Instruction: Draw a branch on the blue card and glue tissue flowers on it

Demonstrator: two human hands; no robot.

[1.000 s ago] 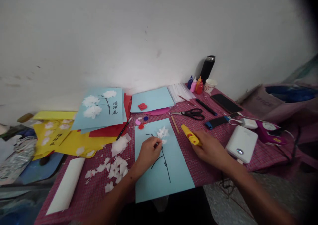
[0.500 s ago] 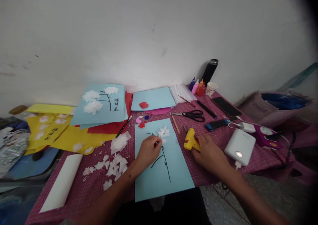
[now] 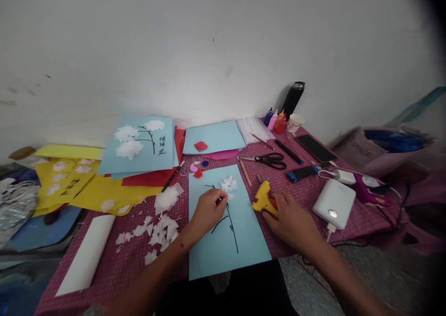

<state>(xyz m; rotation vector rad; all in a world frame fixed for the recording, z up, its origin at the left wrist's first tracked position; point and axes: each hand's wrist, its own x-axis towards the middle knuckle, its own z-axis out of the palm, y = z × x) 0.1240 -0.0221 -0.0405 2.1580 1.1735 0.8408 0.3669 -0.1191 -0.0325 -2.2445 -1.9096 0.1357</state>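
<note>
My left hand [image 3: 209, 210] is over the light blue sheet [image 3: 205, 260], its fingertips pinched together beside the white paper flower [image 3: 229, 184]. A bit of white shows near the fingertips, but what they hold is too small to make out. Black drawn branches [image 3: 232, 232] run down the sheet below the hand. At the sheet's right edge, my right hand [image 3: 289, 216] is wrapped round a yellow glue gun [image 3: 262, 196], whose nozzle points away from me.
White paper scraps [image 3: 163, 232] lie left of the sheet. Behind the glue gun are black scissors [image 3: 270, 160] and a wooden stick [image 3: 245, 173]. A white power bank [image 3: 334, 202] with cables sits at the right. A finished-looking flower picture [image 3: 139, 144] lies at the back left.
My right hand and the glue gun have moved slightly left, and the gun has turned so its nozzle points more away from me. My left hand has hardly moved.
</note>
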